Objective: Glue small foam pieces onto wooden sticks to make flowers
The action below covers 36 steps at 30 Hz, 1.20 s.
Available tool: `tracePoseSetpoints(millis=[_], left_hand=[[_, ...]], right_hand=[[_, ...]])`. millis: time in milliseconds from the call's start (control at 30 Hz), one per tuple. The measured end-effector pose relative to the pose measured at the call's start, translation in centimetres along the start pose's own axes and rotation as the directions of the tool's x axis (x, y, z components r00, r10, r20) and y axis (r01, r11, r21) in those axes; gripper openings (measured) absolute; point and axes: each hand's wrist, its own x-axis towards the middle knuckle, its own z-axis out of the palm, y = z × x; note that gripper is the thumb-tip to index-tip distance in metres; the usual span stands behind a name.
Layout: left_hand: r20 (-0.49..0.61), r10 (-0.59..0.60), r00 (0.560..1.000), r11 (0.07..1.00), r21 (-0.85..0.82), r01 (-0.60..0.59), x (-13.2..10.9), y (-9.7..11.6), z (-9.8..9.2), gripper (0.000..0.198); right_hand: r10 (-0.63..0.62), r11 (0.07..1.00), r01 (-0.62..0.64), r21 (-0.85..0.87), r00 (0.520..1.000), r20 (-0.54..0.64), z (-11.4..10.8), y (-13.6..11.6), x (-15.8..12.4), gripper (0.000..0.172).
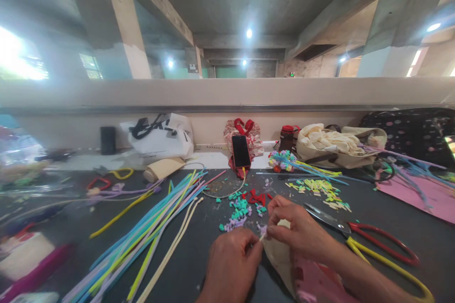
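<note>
My left hand (232, 258) and my right hand (296, 232) meet low in the middle of the head view, over a dark table (199, 236). Both are pinched shut on a thin cream stick (263, 236) that carries a small lilac bead. Just beyond the fingertips lies a scatter of cut teal, lilac and red foam bits (241, 208). A cream sheet (279, 255) and a pink piece (313, 281) lie under my right wrist. Red and yellow-handled scissors (359, 234) rest right of my right hand.
Long coloured foam strands (156, 222) fan across the left half. A phone (241, 151) leans on a red bag at the back. Yellow-green cut bits (320, 189), a red-lidded jar (287, 137), a cloth-filled bag (334, 144), a white bag (159, 139) and pink paper (426, 194) surround the area.
</note>
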Motion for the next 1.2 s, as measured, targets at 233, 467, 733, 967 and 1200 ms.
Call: tracePoseSetpoints(millis=[233, 467, 733, 967, 1200], left_hand=[[0.0, -0.032, 0.999, 0.998, -0.061, 0.032, 0.0, 0.25, -0.24, 0.026], [0.023, -0.079, 0.997, 0.985, -0.155, 0.081, 0.12, 0.3, -0.33, 0.026], [0.008, -0.066, 0.998, 0.985, -0.158, 0.067, 0.21, 0.13, -0.19, 0.026], [0.002, -0.066, 0.998, 0.985, -0.158, 0.066, 0.16, 0.19, -0.12, 0.026], [-0.002, -0.111, 0.994, 0.966, -0.236, 0.107, 0.46, -0.06, -0.62, 0.025]], right_hand=[[0.011, 1.0, -0.011, -0.001, 0.999, -0.037, 0.05, -0.05, 0.13, 0.015], [0.036, 0.996, -0.032, 0.084, 0.998, -0.051, 0.13, 0.23, 0.09, 0.014], [0.035, 0.998, -0.031, 0.053, 0.997, -0.069, 0.32, 0.04, 0.06, 0.015], [0.021, 1.0, -0.021, 0.008, 0.995, -0.095, 0.58, -0.02, 0.08, 0.013], [-0.018, 0.998, 0.009, -0.068, 0.991, -0.133, -0.02, -0.04, -0.02, 0.021]])
